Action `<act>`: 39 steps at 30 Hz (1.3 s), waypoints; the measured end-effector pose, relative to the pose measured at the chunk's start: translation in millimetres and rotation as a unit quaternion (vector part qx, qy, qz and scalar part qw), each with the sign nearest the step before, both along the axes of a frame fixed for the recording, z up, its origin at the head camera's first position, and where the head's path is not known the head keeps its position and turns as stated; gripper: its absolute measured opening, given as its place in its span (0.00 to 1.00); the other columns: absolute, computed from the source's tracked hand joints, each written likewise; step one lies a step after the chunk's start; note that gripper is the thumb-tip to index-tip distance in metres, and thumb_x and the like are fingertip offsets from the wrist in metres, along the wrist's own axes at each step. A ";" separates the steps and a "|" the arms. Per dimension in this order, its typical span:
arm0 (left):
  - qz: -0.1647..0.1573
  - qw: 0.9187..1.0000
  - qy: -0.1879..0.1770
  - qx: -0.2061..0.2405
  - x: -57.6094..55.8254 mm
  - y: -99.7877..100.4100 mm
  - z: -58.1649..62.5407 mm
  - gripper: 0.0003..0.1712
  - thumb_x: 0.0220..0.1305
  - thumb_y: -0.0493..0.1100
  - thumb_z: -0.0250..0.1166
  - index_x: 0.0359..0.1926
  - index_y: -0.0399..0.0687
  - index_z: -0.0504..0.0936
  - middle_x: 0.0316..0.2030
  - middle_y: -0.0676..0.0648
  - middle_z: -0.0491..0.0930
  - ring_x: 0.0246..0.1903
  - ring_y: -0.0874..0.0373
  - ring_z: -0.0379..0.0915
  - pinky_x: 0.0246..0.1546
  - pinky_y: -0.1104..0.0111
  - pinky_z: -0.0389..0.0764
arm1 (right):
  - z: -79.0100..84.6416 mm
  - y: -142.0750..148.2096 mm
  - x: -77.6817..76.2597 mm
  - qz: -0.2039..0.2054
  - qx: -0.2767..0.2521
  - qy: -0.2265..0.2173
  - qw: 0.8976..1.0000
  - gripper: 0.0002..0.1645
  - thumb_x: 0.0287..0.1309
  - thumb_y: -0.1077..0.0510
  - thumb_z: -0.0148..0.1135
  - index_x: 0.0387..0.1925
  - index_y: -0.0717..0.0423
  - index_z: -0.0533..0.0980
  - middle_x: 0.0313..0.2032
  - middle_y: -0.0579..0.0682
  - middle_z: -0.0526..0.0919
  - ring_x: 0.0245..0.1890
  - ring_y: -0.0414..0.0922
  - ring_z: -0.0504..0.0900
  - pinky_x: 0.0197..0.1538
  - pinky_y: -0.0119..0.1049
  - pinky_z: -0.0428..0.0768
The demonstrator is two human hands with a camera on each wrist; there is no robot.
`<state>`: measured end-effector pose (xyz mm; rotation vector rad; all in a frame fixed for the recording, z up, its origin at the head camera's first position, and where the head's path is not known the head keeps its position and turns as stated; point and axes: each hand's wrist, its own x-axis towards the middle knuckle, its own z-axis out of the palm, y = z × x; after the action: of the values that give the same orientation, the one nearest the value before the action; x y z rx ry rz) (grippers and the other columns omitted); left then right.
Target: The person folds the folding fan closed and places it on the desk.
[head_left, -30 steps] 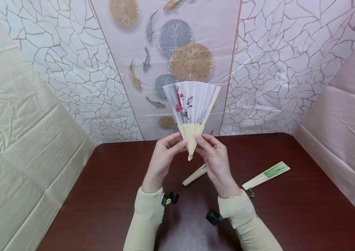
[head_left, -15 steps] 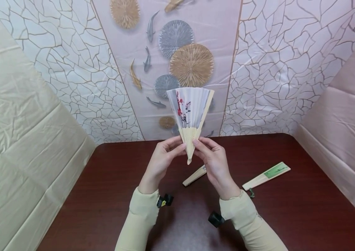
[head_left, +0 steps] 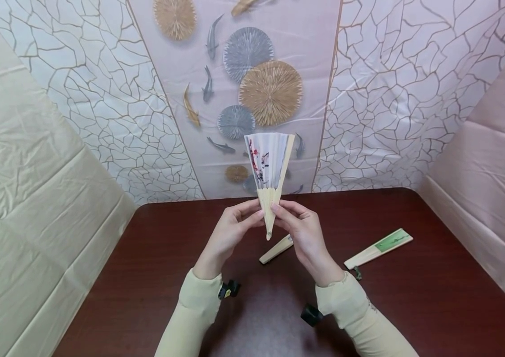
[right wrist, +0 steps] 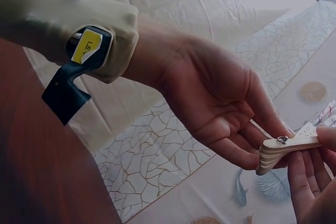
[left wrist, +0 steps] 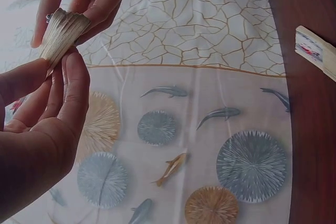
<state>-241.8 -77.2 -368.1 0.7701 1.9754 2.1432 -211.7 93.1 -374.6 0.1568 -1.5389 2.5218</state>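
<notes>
Both hands hold a partly spread folding fan (head_left: 269,163) upright above the table. Its pale leaf carries a red blossom print, and the light wooden ribs meet at a pivot at the bottom. My left hand (head_left: 233,230) pinches the left side of the ribs between thumb and fingers. On the opposite side, my right hand (head_left: 308,235) grips the outer rib, thumb toward me. Stacked rib ends (left wrist: 63,38) show between the two hands in the left wrist view. In the right wrist view, a small metal pivot (right wrist: 282,140) sits at the fan's narrow end.
A folded fan (head_left: 277,249) lies on the dark red table (head_left: 145,292), partly hidden behind the right hand. Farther right lies another folded fan (head_left: 379,249) with a green leaf and dark green tassel (head_left: 357,273). Patterned cloth (head_left: 368,124) hangs behind the table.
The held fan has narrowed from a wider spread, its right edge swinging inward. Fan and hands have sunk a little lower. The two fans on the table stay where they were.
</notes>
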 end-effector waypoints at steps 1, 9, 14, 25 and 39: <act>0.000 1.000 -0.001 0.000 0.2 -0.2 -0.8 0.22 0.72 0.34 0.61 0.64 0.33 0.76 0.56 0.36 0.81 0.47 0.58 0.82 0.57 0.50 0.79 | -0.5 0.2 0.3 0.001 0.004 -0.001 1.000 0.09 0.63 0.67 0.67 0.35 0.50 0.87 0.35 0.48 0.88 0.34 0.41 0.86 0.45 0.38 0.86; -0.001 1.000 -0.002 -0.008 3.6 0.6 -4.1 0.21 0.72 0.32 0.61 0.63 0.31 0.76 0.54 0.36 0.81 0.45 0.58 0.83 0.54 0.55 0.82 | -4.5 1.9 3.2 0.008 0.019 -0.013 1.000 0.10 0.62 0.66 0.68 0.37 0.49 0.89 0.37 0.47 0.89 0.35 0.42 0.87 0.47 0.38 0.85; 0.002 1.000 -0.001 -0.014 6.1 2.7 -4.0 0.21 0.71 0.32 0.61 0.62 0.30 0.77 0.53 0.37 0.81 0.43 0.59 0.83 0.53 0.55 0.82 | -6.1 3.3 4.3 0.006 0.030 -0.023 0.999 0.09 0.62 0.65 0.68 0.42 0.54 0.88 0.38 0.47 0.89 0.36 0.43 0.88 0.48 0.37 0.85; 0.015 1.000 -0.002 -0.013 9.5 2.5 -10.7 0.20 0.71 0.33 0.61 0.62 0.32 0.78 0.52 0.36 0.82 0.43 0.59 0.83 0.54 0.48 0.80 | -9.2 4.7 7.3 0.019 0.042 -0.032 0.998 0.12 0.63 0.66 0.67 0.48 0.60 0.85 0.40 0.46 0.89 0.36 0.43 0.88 0.50 0.38 0.84; 0.012 1.000 -0.006 -0.012 12.0 4.6 -13.3 0.20 0.70 0.31 0.62 0.61 0.30 0.78 0.48 0.38 0.83 0.41 0.56 0.83 0.48 0.59 0.85 | -13.3 7.8 9.3 0.050 0.035 -0.002 0.998 0.16 0.65 0.69 0.63 0.37 0.45 0.88 0.37 0.46 0.89 0.35 0.42 0.87 0.47 0.34 0.84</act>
<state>-229.9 -72.5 -381.4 0.7312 2.0097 2.1276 -202.4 100.9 -387.9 0.2448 -1.6605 2.5453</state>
